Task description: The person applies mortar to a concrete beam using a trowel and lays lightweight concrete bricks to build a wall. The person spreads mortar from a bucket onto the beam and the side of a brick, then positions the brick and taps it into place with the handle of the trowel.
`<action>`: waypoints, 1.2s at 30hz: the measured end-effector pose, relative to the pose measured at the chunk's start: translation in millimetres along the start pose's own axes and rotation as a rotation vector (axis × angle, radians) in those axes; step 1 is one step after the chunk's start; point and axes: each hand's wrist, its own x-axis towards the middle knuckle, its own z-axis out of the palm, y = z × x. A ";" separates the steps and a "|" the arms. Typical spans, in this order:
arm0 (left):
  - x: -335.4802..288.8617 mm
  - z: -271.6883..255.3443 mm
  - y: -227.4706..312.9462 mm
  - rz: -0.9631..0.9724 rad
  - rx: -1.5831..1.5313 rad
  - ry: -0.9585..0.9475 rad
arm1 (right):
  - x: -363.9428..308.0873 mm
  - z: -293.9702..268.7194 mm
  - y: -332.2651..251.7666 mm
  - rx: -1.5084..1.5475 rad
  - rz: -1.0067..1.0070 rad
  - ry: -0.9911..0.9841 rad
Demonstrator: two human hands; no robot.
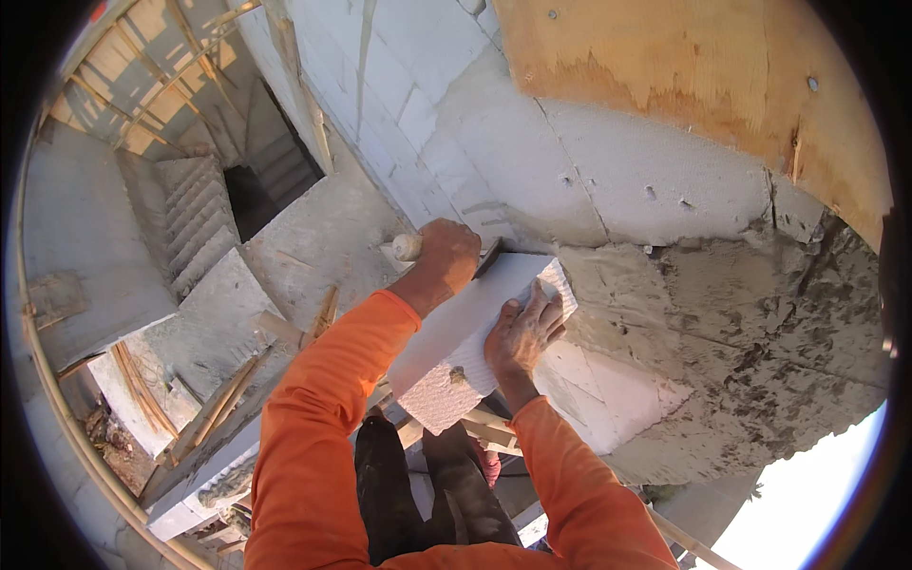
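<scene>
A white aerated concrete block [454, 328] lies slanted in front of me, with a rough grooved face toward me and a small chipped hole in it. My left hand [450, 249] is closed round a tool with a pale rounded handle end [407, 248]. On the other side of that fist, its dark flat metal part [488, 257] meets the block's far edge; the tool's exact kind is hidden by the hand. Against the block's right side rests my right hand [525, 332], fingers stretched out and pressed on the ridged surface.
A pale block wall [418, 123] rises ahead, with a plywood panel [684, 76] at upper right. Rough mortared masonry [712, 332] fills the right. Concrete stairs [199, 214] descend at left beside a dark opening [252, 201]. Wooden boards and poles [228, 404] lie lower left.
</scene>
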 end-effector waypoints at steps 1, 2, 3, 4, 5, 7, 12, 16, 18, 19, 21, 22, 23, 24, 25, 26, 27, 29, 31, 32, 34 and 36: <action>-1.5 -2.8 5.9 0.040 0.028 0.023 | -0.1 0.6 -0.9 0.000 0.000 -0.004; -1.8 -11.7 12.3 0.079 0.055 0.046 | 0.9 0.6 -1.2 0.001 -0.002 -0.008; -0.8 -22.1 19.0 0.061 0.055 -0.088 | 1.2 -0.6 -2.2 0.013 0.014 -0.019; -5.2 -29.2 18.6 0.071 0.063 -0.093 | 1.0 -2.1 -3.5 0.025 0.028 -0.030; -10.7 -35.0 19.0 0.082 0.071 -0.104 | 0.1 -2.5 -4.1 0.039 0.046 -0.046; -24.8 -46.8 12.8 0.054 0.007 -0.067 | 0.1 -4.3 -4.8 0.044 0.035 -0.061; -54.7 -33.3 -28.0 -0.104 -0.053 0.141 | 1.3 0.9 4.4 0.000 0.013 -0.041; -29.3 14.8 -51.4 -0.213 -0.033 0.022 | 0.9 -1.7 -0.5 -0.021 0.008 -0.033; -13.1 38.6 -45.4 -0.201 -0.045 0.018 | 0.8 -1.0 -2.5 -0.035 0.027 -0.027; -6.6 47.2 -40.0 -0.189 -0.051 0.021 | 0.2 -2.4 -5.2 -0.025 0.035 -0.029; 5.0 47.9 -24.2 -0.154 -0.058 0.024 | -0.4 -2.4 -4.0 -0.016 0.038 -0.026; 6.4 48.3 -19.9 -0.143 -0.060 -0.005 | -1.0 -1.1 -2.5 -0.017 0.026 -0.021; 5.1 37.6 -15.3 -0.129 -0.060 -0.035 | -1.2 -0.7 -0.8 -0.015 0.018 -0.017; 3.4 31.5 -12.7 -0.116 -0.058 -0.066 | -1.0 -0.5 0.5 -0.014 0.019 -0.023; 2.9 38.4 -12.8 -0.072 -0.061 -0.007 | -0.7 -0.1 1.3 -0.012 0.020 -0.029; -0.1 37.4 -14.6 -0.031 -0.060 0.054 | -0.5 -0.9 -0.1 -0.007 0.017 -0.034; -3.0 36.4 -15.1 -0.016 -0.050 0.061 | -1.0 -1.8 -1.8 0.006 0.016 -0.044; -8.5 3.8 -3.4 0.006 -0.027 0.020 | 0.6 -4.4 -0.4 0.025 0.028 -0.052; -16.5 -31.2 7.6 -0.017 -0.020 -0.052 | 0.2 -5.5 -3.2 0.022 0.026 -0.046; -18.4 -37.8 11.2 -0.030 -0.035 -0.080 | -0.2 -4.9 -3.7 0.017 0.024 -0.045; -23.5 -51.5 19.6 -0.056 -0.040 -0.136 | 0.6 -5.2 -4.1 0.015 0.028 -0.066; -32.0 -66.3 27.6 -0.081 -0.015 -0.194 | 1.3 -6.0 -4.0 0.016 0.026 -0.075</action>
